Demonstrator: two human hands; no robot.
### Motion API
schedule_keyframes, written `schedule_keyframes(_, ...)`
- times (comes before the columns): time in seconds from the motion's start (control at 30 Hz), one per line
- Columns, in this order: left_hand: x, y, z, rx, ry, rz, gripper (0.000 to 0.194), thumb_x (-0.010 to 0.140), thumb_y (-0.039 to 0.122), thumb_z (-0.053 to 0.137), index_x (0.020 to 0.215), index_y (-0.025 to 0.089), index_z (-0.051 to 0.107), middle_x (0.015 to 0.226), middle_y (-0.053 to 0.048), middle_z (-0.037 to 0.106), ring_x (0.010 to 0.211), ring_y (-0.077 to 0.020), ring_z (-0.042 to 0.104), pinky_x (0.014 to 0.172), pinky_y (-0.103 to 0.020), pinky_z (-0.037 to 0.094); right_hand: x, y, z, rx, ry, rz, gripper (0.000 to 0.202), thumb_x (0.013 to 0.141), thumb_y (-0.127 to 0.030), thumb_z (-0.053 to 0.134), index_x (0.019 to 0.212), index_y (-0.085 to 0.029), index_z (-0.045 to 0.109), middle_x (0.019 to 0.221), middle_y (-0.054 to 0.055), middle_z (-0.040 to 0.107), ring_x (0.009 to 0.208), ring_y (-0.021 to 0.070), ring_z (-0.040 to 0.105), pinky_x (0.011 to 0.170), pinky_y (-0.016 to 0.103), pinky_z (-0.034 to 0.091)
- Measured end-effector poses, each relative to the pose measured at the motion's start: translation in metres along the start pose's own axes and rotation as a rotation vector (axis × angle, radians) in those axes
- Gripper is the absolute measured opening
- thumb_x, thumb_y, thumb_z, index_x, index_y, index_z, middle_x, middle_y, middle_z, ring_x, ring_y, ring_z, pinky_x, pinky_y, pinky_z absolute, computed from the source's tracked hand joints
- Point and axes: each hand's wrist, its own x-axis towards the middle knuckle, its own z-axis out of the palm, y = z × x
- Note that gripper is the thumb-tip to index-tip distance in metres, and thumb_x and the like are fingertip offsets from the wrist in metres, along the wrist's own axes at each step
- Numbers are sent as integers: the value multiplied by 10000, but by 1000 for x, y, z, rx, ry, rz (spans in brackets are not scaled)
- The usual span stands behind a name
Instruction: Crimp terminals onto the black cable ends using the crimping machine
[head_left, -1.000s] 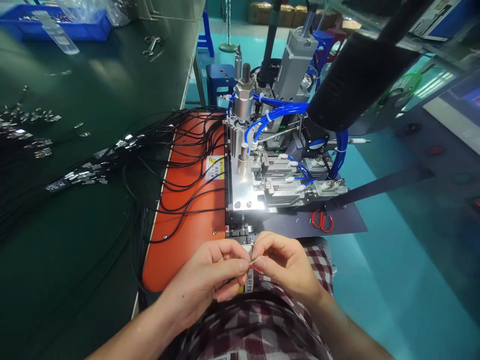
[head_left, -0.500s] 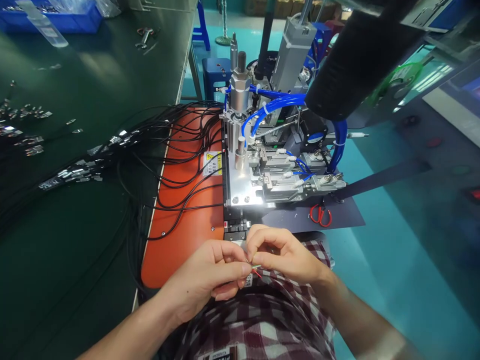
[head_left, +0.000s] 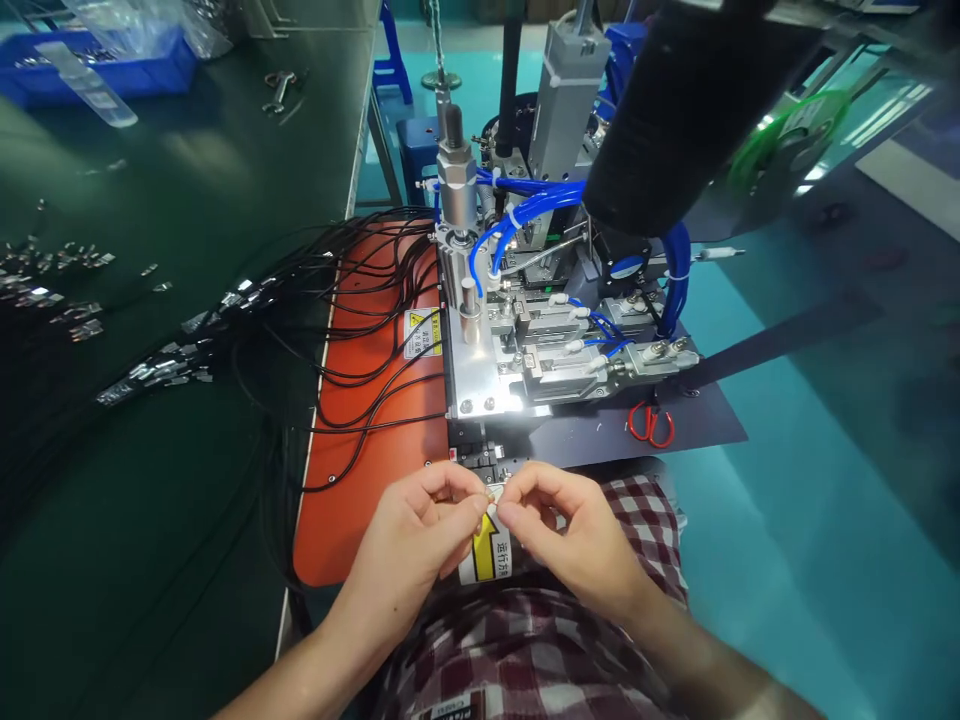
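My left hand (head_left: pixel 420 525) pinches thumb against fingertips, with the tips of thin wires (head_left: pixel 491 497) just showing. They look pale and are mostly hidden by the fingers. Close beside it, my right hand (head_left: pixel 574 525) is also closed in a pinch, its fingertips almost touching those of the left. What lies between the right fingertips is too small to make out. Both hands are in front of a machine (head_left: pixel 487 375) with metal slides. Below the fingertips shows a white label with a yellow arrow (head_left: pixel 485 550).
An orange cover (head_left: pixel 360 530) left of the machine carries several black cables (head_left: pixel 375 375). Their bundled metal-tipped ends (head_left: pixel 161 370) lie on the dark green table (head_left: pixel 187 540). Red-handled scissors (head_left: pixel 651 426) rest right of the machine. A blue bin (head_left: pixel 161 70) stands far left.
Both hands have moved slightly up and apart, uncovering the yellow arrow label. The red and green wire ends seen earlier at the left thumb no longer stick out. The view has shifted a little.
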Motion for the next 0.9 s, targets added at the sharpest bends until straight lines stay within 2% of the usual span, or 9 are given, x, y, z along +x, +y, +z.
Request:
schedule_keyframes(0.13,0,2,2,8,37,19,239,777,367,671,758,155,561,469,95,323,433,-39,203,412,-168,134,-1,-2,10,101,29,61,142,804,-249,604,693,-170,563,579,-49,448,528,94,370,498,234,299)
schedule_keyframes(0.33,0,6,1,-21,12,-8,258,809,401,666,785,161,576,469,104,295,434,-37,186,414,-155,160,7,-6,-4,114,4,59,173,793,-321,629,794,-148,628,566,-42,459,514,100,376,488,237,311)
schedule_keyframes(0.57,2,3,3,-18,2,51,247,818,389,672,811,156,591,479,102,338,434,-28,225,411,-123,201,12,-11,-2,107,71,56,176,761,-320,650,726,-153,607,554,-40,449,502,94,344,457,229,263)
schedule_keyframes(0.77,1,5,7,26,43,130,210,808,332,681,780,146,586,500,102,356,430,-16,255,403,-106,220,13,-9,-1,272,10,149,205,725,-337,689,714,-149,605,550,-49,458,478,75,358,457,217,272)
schedule_keyframes(0.9,-2,5,9,18,63,158,196,804,320,677,796,147,584,513,99,386,425,-13,271,400,-102,229,13,-5,2,349,22,173,213,710,-340,707,710,-151,610,561,-44,491,467,69,375,447,206,279)
